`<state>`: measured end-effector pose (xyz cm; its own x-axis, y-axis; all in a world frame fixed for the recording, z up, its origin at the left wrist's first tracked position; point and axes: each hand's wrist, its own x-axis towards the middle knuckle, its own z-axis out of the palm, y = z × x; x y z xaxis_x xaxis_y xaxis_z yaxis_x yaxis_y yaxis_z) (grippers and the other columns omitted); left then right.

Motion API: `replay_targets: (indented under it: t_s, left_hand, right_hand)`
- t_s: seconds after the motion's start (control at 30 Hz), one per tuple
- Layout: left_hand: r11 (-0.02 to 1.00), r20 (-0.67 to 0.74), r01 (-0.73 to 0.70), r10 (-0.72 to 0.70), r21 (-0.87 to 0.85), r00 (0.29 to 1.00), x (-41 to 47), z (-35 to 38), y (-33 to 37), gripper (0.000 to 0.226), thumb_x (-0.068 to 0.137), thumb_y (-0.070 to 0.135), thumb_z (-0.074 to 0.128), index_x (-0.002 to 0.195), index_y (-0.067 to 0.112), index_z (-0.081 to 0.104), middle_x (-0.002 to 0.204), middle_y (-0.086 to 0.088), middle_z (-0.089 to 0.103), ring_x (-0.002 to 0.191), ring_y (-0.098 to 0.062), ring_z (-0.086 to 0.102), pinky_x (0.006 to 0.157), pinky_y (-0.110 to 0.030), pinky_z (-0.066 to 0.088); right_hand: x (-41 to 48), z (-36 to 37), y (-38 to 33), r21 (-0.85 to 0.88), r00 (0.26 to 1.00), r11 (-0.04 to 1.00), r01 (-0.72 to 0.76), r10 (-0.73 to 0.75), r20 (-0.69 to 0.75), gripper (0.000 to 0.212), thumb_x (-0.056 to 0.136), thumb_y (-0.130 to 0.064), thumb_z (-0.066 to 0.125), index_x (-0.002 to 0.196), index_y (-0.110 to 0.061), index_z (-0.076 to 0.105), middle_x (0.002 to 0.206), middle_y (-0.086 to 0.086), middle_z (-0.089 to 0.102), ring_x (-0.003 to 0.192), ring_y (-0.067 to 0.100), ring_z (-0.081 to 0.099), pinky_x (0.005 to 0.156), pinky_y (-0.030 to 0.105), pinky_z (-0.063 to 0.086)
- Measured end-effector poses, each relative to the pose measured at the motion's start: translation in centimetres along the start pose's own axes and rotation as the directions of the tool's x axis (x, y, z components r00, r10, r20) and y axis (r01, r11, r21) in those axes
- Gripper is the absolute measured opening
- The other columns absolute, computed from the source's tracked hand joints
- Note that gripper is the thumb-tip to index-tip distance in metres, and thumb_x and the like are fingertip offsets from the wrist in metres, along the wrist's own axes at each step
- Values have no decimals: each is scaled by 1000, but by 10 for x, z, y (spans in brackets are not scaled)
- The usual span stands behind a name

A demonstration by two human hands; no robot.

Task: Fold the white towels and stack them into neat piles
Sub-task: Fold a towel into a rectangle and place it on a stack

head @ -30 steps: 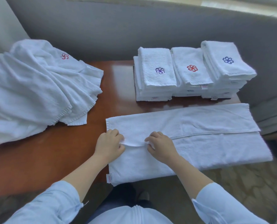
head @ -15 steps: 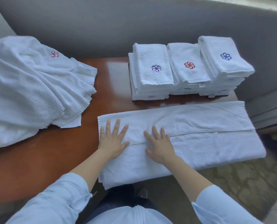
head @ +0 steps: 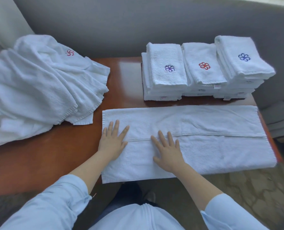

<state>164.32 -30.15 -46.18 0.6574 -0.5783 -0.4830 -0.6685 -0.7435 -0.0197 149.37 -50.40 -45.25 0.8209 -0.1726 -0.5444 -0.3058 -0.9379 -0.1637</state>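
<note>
Left grip (head: 113, 142) and right grip (head: 168, 151) splayed flat, palms down on the long folded towel (head: 212, 151)

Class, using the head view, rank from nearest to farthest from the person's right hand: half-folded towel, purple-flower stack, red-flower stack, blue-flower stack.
1. The half-folded towel, flat under the right hand.
2. The purple-flower stack, leftmost at the back.
3. The red-flower stack, middle.
4. The blue-flower stack, far right.
</note>
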Motion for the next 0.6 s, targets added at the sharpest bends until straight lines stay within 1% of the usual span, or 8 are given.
replay_targets:
  t_s: [0.17, 0.23, 0.3, 0.37, 0.43, 0.5, 0.53, 0.6]
  left_hand:
    - [999, -74, -26, 29, 40, 997, -49, 35, 11, 66, 104, 51, 17, 152, 26, -22, 161, -10, -24, 150, -29, -18, 123, -45, -2]
    - [998, -89, -23, 27, 52, 996, -66, 45, 16, 69, 103, 53, 17, 154, 23, -18, 161, -10, -23, 150, -28, -18, 123, -43, -3]
    - [999, -75, -38, 39, 9, 996, -84, 53, 22, 73, 101, 58, 19, 155, 22, -15, 161, -7, -24, 149, -26, -20, 122, -40, -7]
    - [997, -63, -65, 63, -39, 996, -101, 62, 29, 82, 96, 66, 25, 156, 23, -12, 162, -4, -22, 149, -24, -21, 122, -41, -9]
    - [997, -51, -80, 78, -25, 996, -114, 67, 35, 92, 91, 69, 39, 157, 25, -8, 164, -4, -16, 150, -25, -18, 122, -43, -8]
    - [998, -55, -52, 55, 45, 997, -121, 67, 40, 91, 89, 50, 55, 158, 23, 1, 165, -7, -1, 152, -29, -5, 123, -45, 1]
    - [997, -87, -25, 31, 70, 996, -123, 65, 43, 85, 87, 35, 61, 157, 21, 14, 162, -9, 13, 150, -31, 9, 123, -44, 11]
    - [997, -183, 35, -23, 66, 983, -124, 60, 47, 66, 78, 10, 61, 140, 17, 42, 143, -8, 40, 134, -29, 38, 110, -38, 34]
  right_hand:
    - [-27, 21, -2, 10, 998, 1000, 29, -28, -47, 74, 98, -39, 38, 157, -30, -4, 163, -2, -21, 149, 32, -23, 121, 54, -8]
    - [-38, 30, -1, 41, 994, 996, 74, -71, -82, 71, 97, -38, 40, 158, -28, 3, 165, -2, -15, 149, 29, -21, 121, 52, -10]
    - [-50, 40, -1, 64, 984, 989, 134, -125, -123, 67, 95, -40, 43, 155, -27, 15, 165, -3, -8, 150, 28, -19, 120, 49, -12]
    - [-62, 50, 0, 45, 976, 983, 179, -171, -138, 70, 92, -46, 49, 153, -29, 20, 165, -3, -5, 150, 28, -19, 119, 49, -13]
    - [-70, 58, 1, -24, 976, 983, 181, -183, -123, 77, 88, -47, 57, 153, -29, 19, 165, -2, -5, 151, 30, -17, 119, 52, -11]
    - [-72, 60, 1, -102, 977, 981, 162, -174, -122, 76, 89, -39, 60, 152, -28, 20, 165, 0, -1, 151, 32, -10, 121, 54, -3]
    - [-72, 60, 0, -127, 976, 980, 153, -170, -134, 72, 90, -33, 60, 150, -26, 22, 164, 2, 4, 151, 33, -5, 121, 53, 2]
    - [-72, 57, -3, -163, 971, 977, 138, -165, -170, 62, 88, -22, 59, 143, -24, 30, 158, 4, 18, 149, 34, 9, 119, 50, 14]
